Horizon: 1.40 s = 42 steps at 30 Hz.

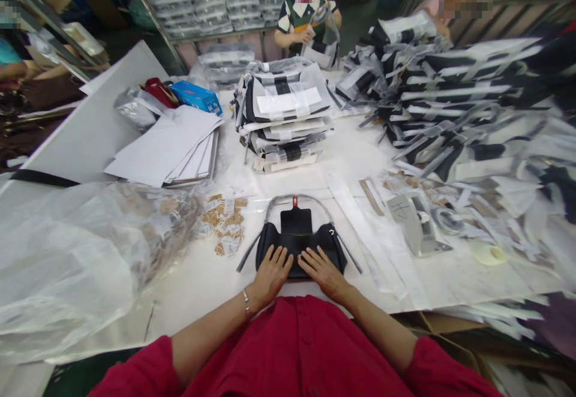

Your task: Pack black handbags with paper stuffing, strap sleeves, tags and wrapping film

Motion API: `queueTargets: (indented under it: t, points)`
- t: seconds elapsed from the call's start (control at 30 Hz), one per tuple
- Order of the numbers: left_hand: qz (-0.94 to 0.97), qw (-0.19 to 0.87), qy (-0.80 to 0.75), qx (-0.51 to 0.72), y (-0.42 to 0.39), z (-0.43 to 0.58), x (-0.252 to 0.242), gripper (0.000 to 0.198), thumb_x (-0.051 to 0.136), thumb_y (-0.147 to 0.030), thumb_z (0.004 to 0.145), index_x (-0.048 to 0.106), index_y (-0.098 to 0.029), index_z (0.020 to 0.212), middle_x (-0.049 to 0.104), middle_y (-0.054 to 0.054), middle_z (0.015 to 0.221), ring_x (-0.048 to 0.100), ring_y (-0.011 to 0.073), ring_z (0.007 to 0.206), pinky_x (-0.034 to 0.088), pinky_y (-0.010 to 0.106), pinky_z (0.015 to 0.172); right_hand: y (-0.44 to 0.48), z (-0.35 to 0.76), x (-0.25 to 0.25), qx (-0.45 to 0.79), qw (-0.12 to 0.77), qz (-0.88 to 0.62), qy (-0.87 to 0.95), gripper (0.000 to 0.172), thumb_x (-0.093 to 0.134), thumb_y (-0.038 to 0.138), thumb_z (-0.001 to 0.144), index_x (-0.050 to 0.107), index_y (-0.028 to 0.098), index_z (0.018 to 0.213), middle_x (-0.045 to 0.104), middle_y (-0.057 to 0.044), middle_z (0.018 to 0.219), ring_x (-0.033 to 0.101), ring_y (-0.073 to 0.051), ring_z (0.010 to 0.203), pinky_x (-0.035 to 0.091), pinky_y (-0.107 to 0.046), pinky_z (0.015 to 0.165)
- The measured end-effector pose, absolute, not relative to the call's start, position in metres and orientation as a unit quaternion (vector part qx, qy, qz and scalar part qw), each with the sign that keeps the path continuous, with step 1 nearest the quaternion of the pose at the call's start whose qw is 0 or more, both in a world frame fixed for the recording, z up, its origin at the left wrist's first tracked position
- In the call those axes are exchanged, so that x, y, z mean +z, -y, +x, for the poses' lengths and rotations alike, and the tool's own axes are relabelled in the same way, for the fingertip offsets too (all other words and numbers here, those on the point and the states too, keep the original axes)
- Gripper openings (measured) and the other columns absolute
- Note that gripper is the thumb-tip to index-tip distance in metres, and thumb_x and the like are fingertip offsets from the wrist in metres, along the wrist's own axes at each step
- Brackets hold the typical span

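Note:
A black handbag (288, 242) lies on the white table right in front of me. Its flap (296, 221) is folded back, away from me, with a small red piece (295, 202) at the flap's far end. The shoulder strap (310, 198), covered in a clear grey wrap, arches beyond the bag. My left hand (273, 271) rests flat on the left part of the bag's front, fingers spread. On the right part my right hand (323, 272) lies the same way, close to a small gold-coloured fitting. Neither hand grips anything.
Small brown tags (225, 220) lie scattered to the left, beside a heap of clear plastic bags (81, 253). Wrapped handbags (288, 109) are stacked ahead, with more piled at right. A tape dispenser (416, 223) stands on the right. A co-worker (310, 19) handles a bag across the table.

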<state>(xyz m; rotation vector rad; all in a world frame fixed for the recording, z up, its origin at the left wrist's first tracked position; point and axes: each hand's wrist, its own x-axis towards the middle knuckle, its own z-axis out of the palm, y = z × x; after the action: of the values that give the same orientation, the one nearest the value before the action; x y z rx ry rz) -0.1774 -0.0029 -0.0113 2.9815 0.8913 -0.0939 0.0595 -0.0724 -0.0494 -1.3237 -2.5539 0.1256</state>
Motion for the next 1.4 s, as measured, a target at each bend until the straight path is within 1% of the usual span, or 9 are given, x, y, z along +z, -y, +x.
queueTargets:
  t: [0.2, 0.33, 0.47, 0.57, 0.7, 0.83, 1.0, 1.2, 1.4]
  points:
    - [0.934, 0.042, -0.344, -0.087, -0.006, -0.166, 0.004, 0.045, 0.049, -0.012, 0.086, 0.053, -0.009, 0.131, 0.057, 0.024, 0.133, 0.058, 0.0321, 0.119, 0.05, 0.046, 0.093, 0.069, 0.063, -0.044, 0.111, 0.101, -0.466, 0.872, 0.075, 0.04, -0.001, 0.078, 0.032, 0.019, 0.15, 0.04, -0.01, 0.152, 0.024, -0.027, 0.145, 0.022, -0.056, 0.118]
    - [0.952, -0.001, -0.304, -0.041, 0.003, -0.169, -0.02, 0.05, 0.04, -0.008, 0.089, 0.048, -0.012, 0.138, 0.052, 0.022, 0.14, 0.052, 0.032, 0.127, 0.046, 0.049, 0.099, 0.069, 0.06, -0.041, 0.11, 0.094, -0.471, 0.87, 0.071, 0.046, 0.006, 0.084, 0.031, 0.025, 0.15, 0.036, -0.01, 0.154, 0.022, -0.03, 0.146, 0.02, -0.06, 0.116]
    - [0.96, -0.043, -0.276, 0.031, 0.01, -0.18, -0.044, 0.056, 0.036, -0.006, 0.089, 0.037, -0.01, 0.146, 0.04, 0.02, 0.15, 0.038, 0.0317, 0.139, 0.035, 0.051, 0.11, 0.07, 0.055, -0.034, 0.121, 0.105, -0.469, 0.868, 0.066, 0.061, 0.032, 0.086, 0.037, 0.027, 0.147, 0.035, -0.011, 0.155, 0.021, -0.035, 0.145, 0.018, -0.066, 0.113]
    - [0.961, -0.023, -0.268, 0.068, 0.009, -0.182, -0.053, 0.061, 0.034, -0.004, 0.088, 0.029, -0.007, 0.149, 0.035, 0.02, 0.153, 0.029, 0.0286, 0.144, 0.029, 0.05, 0.115, 0.067, 0.054, -0.029, 0.139, 0.141, -0.48, 0.855, 0.056, 0.057, 0.04, 0.09, 0.044, 0.026, 0.142, 0.047, -0.01, 0.147, 0.032, -0.031, 0.141, 0.02, -0.064, 0.114]
    - [0.961, 0.051, -0.258, 0.09, 0.006, -0.183, -0.053, 0.067, 0.031, 0.002, 0.084, 0.026, -0.008, 0.149, 0.037, 0.017, 0.153, 0.025, 0.0223, 0.146, 0.03, 0.048, 0.117, 0.062, 0.052, -0.032, 0.126, 0.247, -0.532, 0.8, 0.033, 0.042, 0.024, 0.097, 0.055, 0.019, 0.127, 0.065, -0.01, 0.121, 0.054, -0.02, 0.12, 0.033, -0.047, 0.113]
    - [0.967, 0.123, -0.193, 0.111, 0.012, -0.192, -0.052, 0.06, 0.037, -0.004, 0.085, 0.036, -0.011, 0.144, 0.047, 0.016, 0.145, 0.034, 0.0216, 0.142, 0.034, 0.05, 0.115, 0.062, 0.049, -0.044, 0.092, 0.276, -0.559, 0.776, 0.023, 0.041, 0.02, 0.096, 0.064, 0.019, 0.102, 0.065, -0.009, 0.103, 0.056, -0.021, 0.104, 0.04, -0.044, 0.101]
    - [0.961, 0.134, -0.194, 0.145, 0.024, -0.197, -0.058, 0.044, 0.046, -0.015, 0.091, 0.051, -0.02, 0.134, 0.06, 0.011, 0.129, 0.049, 0.0219, 0.128, 0.039, 0.05, 0.111, 0.064, 0.044, -0.041, 0.093, 0.198, -0.604, 0.767, 0.021, 0.045, 0.023, 0.096, 0.065, 0.02, 0.093, 0.063, -0.009, 0.096, 0.053, -0.023, 0.094, 0.04, -0.039, 0.086]
    - [0.956, 0.139, -0.215, 0.142, 0.024, -0.19, -0.061, 0.043, 0.05, -0.016, 0.092, 0.054, -0.024, 0.134, 0.059, 0.01, 0.128, 0.049, 0.0217, 0.124, 0.036, 0.051, 0.112, 0.041, 0.029, -0.02, 0.177, 0.135, -0.619, 0.753, 0.024, 0.048, 0.021, 0.094, 0.063, 0.022, 0.113, 0.064, -0.007, 0.095, 0.057, -0.02, 0.089, 0.043, -0.032, 0.079]
    - [0.954, 0.146, -0.21, 0.157, 0.023, -0.191, -0.064, 0.042, 0.047, -0.016, 0.093, 0.054, -0.024, 0.134, 0.06, 0.01, 0.125, 0.049, 0.0216, 0.123, 0.037, 0.05, 0.112, 0.0, 0.025, 0.003, 0.244, -0.013, -0.543, 0.803, 0.016, 0.054, 0.014, 0.089, 0.068, 0.02, 0.094, 0.065, -0.005, 0.095, 0.063, -0.014, 0.081, 0.045, -0.023, 0.069]
